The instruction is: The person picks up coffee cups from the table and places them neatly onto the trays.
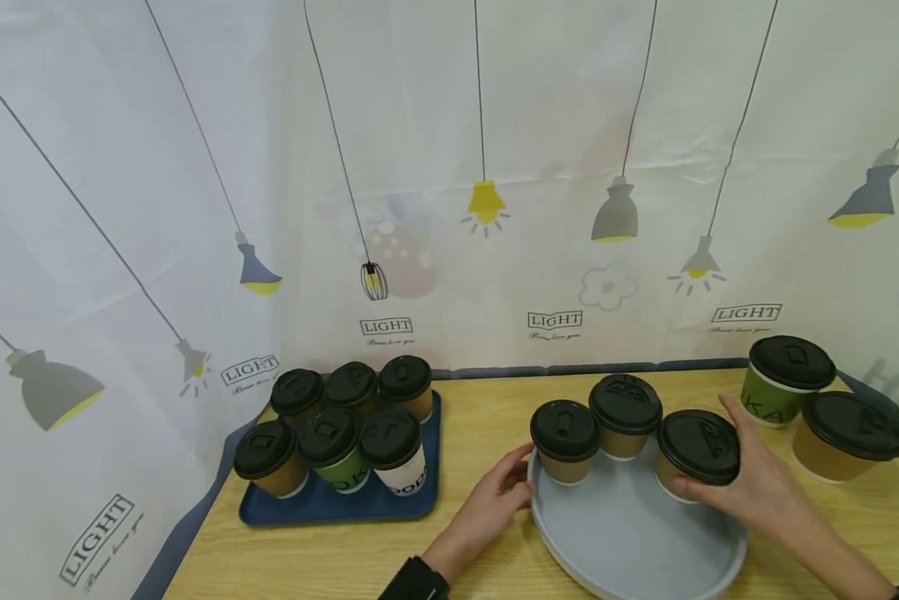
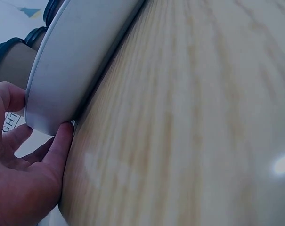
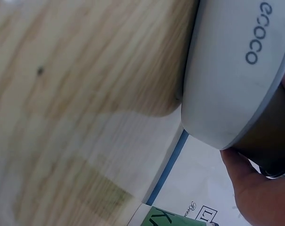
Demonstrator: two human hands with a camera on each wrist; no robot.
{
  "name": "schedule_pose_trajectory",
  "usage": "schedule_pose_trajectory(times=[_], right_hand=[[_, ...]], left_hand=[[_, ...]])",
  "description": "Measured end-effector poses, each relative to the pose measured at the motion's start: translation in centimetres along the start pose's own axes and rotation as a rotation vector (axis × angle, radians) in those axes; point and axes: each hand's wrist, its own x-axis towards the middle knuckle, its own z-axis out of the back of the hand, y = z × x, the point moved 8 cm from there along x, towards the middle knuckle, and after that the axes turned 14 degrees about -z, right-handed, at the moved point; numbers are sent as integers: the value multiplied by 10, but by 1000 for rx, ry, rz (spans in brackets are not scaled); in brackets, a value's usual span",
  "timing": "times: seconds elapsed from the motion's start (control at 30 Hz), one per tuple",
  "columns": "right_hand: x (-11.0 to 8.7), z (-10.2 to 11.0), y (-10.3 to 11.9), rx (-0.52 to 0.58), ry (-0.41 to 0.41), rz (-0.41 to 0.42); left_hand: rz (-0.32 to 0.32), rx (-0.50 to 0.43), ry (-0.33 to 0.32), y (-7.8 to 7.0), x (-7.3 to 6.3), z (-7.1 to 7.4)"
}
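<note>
A round grey tray (image 1: 636,537) stands on the wooden table with three black-lidded brown paper cups on it. My right hand (image 1: 767,487) grips the right-hand cup (image 1: 696,446) from its right side, near the tray's right rim. The other two cups are the left cup (image 1: 565,433) and the back cup (image 1: 625,408). At the tray's left edge my left hand (image 1: 490,500) holds the rim; in the left wrist view its fingers (image 2: 62,141) touch the tray's side wall (image 2: 81,66). The right wrist view shows the wall (image 3: 232,70) lettered "ecoco".
A blue rectangular tray (image 1: 329,515) at left bears several lidded cups in brown, green and white. Right of the round tray stand a green cup (image 1: 771,396) and a wide brown cup (image 1: 831,454). A lamp-printed cloth (image 1: 434,125) hangs behind the table (image 1: 479,417).
</note>
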Motion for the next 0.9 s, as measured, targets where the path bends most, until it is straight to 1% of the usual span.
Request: schedule_pose_trajectory(times=[0.13, 0.23, 0.33, 0.43, 0.57, 0.63, 0.73, 0.83, 0.9], right_hand=[[-4, 3, 2, 64, -22, 35], [-7, 5, 5, 125, -43, 82], [-12, 9, 5, 154, -52, 119], [-19, 15, 1, 177, -23, 115], [-26, 26, -10, 214, 5, 86], [-28, 32, -16, 232, -10, 75], [-30, 39, -30, 254, -54, 22], [-33, 46, -46, 257, -109, -62], [-35, 51, -55, 254, -149, -121]], left_hand=[[-1, 41, -5, -1, 0, -1], [3, 79, -6, -1, 0, -2], [5, 99, 5, -2, 0, -3], [-5, 100, 16, -4, 1, -4], [-31, 107, 8, -9, 1, -3], [-35, 124, -3, -10, 0, -3], [-30, 126, -13, -12, -2, -3], [-25, 102, -22, -15, -6, -4], [-17, 92, -41, -16, -10, -2]])
